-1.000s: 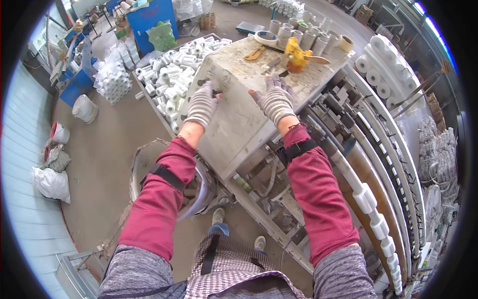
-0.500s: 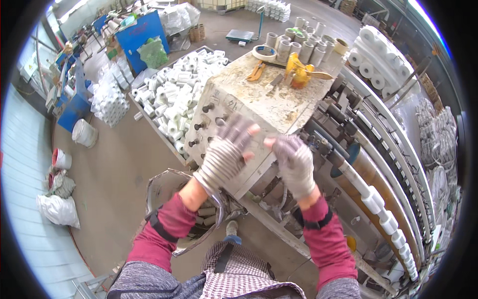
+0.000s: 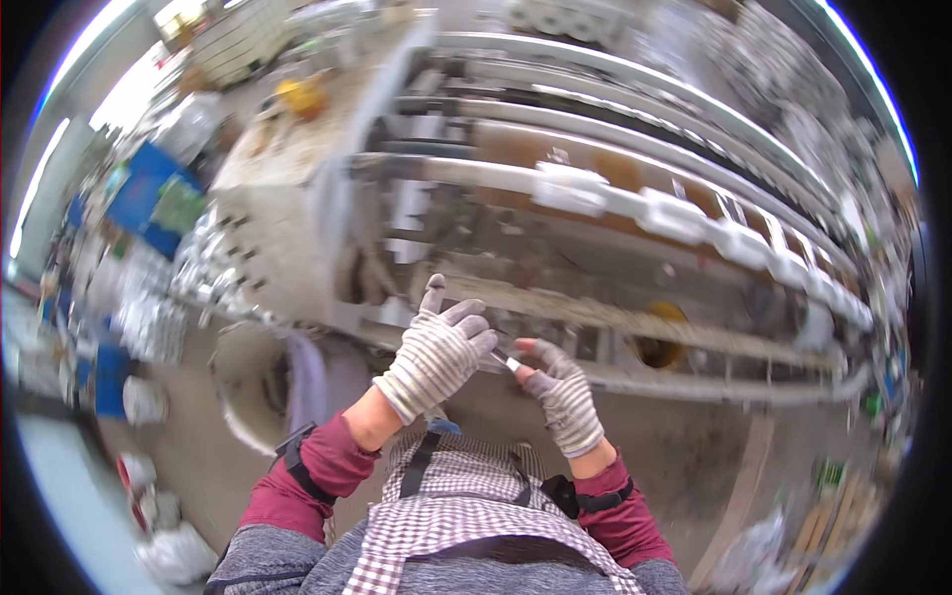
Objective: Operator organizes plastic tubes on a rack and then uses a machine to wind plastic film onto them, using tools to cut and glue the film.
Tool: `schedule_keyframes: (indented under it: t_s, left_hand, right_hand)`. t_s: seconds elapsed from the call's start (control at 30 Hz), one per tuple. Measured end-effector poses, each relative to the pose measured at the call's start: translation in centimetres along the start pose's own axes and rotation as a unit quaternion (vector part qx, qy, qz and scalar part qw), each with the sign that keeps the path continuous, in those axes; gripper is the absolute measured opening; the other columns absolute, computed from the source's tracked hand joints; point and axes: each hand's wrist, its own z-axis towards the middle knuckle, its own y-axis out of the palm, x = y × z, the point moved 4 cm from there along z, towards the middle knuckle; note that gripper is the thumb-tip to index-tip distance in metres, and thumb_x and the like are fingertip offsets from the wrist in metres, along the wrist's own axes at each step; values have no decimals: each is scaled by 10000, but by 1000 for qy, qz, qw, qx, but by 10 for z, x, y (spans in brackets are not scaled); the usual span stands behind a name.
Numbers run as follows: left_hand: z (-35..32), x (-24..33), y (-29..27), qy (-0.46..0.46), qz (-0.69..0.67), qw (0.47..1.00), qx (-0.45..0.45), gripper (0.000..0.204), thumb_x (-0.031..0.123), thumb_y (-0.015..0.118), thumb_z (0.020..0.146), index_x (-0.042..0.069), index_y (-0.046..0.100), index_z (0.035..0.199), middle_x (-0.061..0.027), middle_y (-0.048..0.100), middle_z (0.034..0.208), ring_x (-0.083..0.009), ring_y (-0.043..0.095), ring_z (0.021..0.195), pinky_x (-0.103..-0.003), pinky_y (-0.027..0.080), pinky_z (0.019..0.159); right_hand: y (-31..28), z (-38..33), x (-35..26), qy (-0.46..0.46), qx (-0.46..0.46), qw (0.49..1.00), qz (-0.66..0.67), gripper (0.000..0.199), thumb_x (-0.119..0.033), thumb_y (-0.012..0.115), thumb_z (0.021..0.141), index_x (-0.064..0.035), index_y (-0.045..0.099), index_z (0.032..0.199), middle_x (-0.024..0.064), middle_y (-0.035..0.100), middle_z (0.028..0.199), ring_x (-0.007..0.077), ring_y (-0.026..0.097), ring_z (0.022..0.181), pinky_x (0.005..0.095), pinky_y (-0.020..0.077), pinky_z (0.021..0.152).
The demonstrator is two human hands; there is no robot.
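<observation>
My left hand (image 3: 443, 357), in a striped glove with bare wrist, is held palm down in front of me, forefinger stretched out and the other fingers loosely bent. Close to its right, my right hand (image 3: 565, 402) wears a matching glove with bare thumb and forefinger tips. Its thumb presses the pale end of a small thin tool (image 3: 507, 359). The tool's dark part runs toward the left fingers, partly hidden by them; its exact kind is unclear. Beyond both hands stands a long roller machine (image 3: 496, 174), with white rolls (image 3: 572, 188) spaced along a bar.
Left of the machine is a pale cabinet (image 3: 283, 233) with dark knobs; a yellow object (image 3: 300, 98) sits on its top. A bin (image 3: 236, 421) stands on the floor below. Low in the machine is a yellow round part (image 3: 662, 322). Wooden slats (image 3: 828, 526) lie at lower right.
My view has swung right, from the cabinet to the machine, and the background is blurred. Both hands are lower and nearer my body, and the thin tool now shows between them.
</observation>
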Motion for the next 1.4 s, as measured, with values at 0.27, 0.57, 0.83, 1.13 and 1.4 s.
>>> schedule_keyframes:
  t_s: [0.27,0.57,0.83,1.13,1.4]
  left_hand:
    - [86,134,38,97,-85,991,40,409,150,607,776,187,565,1181,-72,498,1275,-265,389,1287,-616,44,1083]
    - [106,91,42,-37,-15,977,210,372,187,607,812,202,566,1181,-59,490,1284,-283,401,1269,-573,57,1096]
    - [133,55,92,-127,49,967,216,479,359,556,853,228,459,1304,-53,426,1355,-267,378,1285,-608,-76,1059]
    - [201,34,41,-159,-10,971,180,107,191,607,748,104,615,808,-48,632,796,-229,617,814,-423,434,836]
    - [202,38,41,-166,4,973,159,208,215,546,809,64,649,909,-108,657,919,-298,617,903,-426,420,878]
  right_hand:
    - [-191,-127,18,27,207,975,77,248,-168,658,840,-20,585,1025,44,599,720,99,564,551,216,464,478]
    - [-264,-145,-175,-273,353,863,-238,364,-270,632,856,-90,572,1166,-16,507,645,33,396,467,168,287,410]
    - [-209,-27,-293,-295,164,816,-469,345,-185,588,893,-124,571,1232,-39,519,653,19,404,522,160,290,454]
    - [-104,154,-240,-253,-222,648,-683,270,-196,520,892,-100,561,1141,154,612,774,282,629,721,379,482,638]
    - [-52,224,-162,-195,-433,496,-728,184,-157,632,771,-96,693,933,112,683,877,299,657,814,395,522,684]
